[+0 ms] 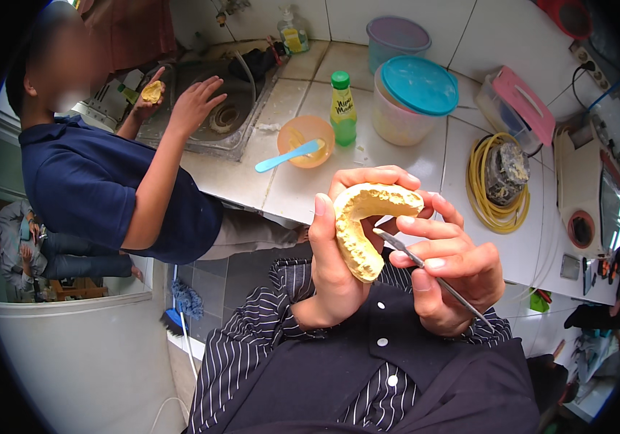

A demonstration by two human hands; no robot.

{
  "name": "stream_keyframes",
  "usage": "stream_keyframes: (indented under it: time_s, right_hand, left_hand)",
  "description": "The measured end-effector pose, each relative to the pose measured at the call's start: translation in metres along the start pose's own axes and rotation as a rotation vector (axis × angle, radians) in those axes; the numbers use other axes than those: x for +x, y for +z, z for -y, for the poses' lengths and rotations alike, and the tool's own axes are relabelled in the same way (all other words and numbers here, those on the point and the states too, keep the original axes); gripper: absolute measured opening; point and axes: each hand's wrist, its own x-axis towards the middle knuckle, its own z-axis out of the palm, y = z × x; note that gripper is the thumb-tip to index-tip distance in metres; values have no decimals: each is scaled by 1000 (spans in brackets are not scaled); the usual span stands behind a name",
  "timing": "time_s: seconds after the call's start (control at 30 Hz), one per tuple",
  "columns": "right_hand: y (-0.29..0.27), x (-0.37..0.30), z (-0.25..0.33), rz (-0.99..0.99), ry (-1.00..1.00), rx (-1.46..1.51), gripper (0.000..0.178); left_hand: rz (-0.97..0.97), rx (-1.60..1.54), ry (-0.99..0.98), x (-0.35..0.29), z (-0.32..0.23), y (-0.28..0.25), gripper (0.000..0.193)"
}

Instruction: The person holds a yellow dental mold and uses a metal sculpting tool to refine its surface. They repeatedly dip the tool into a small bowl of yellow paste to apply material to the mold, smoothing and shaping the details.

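A yellow, horseshoe-shaped dental plaster cast (pixel 352 233) is held up in front of my chest. My left hand (pixel 337 271) wraps round its outer side, thumb along the left edge and fingers behind the top. Pinched in my right hand (pixel 462 271) is a slim metal carving tool (pixel 459 296), slanting down to the right. Its flat tip points into the hollow of the arch, close to the inner edge; whether it touches is unclear. Fingers of my right hand also come near the cast's right end.
On the tiled counter stand an orange bowl (pixel 297 160) with a blue spatula (pixel 288 156), a green bottle (pixel 342 116), a blue-lidded tub (pixel 404 119) and a yellow hose coil (pixel 478 195). A person (pixel 100 173) at left holds a yellow piece (pixel 153 92) by the sink (pixel 201 137).
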Motion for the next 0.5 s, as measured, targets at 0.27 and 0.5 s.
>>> stream_keyframes:
  time_s: [0.27,0.5]
  right_hand:
    - [3,1,8,18,80,-7,39]
    - [2,2,4,18,94,-56,39]
  left_hand:
    - [-94,-10,-67,2,-4,11,63]
    - [-91,-5,-72,5,-1,9,65]
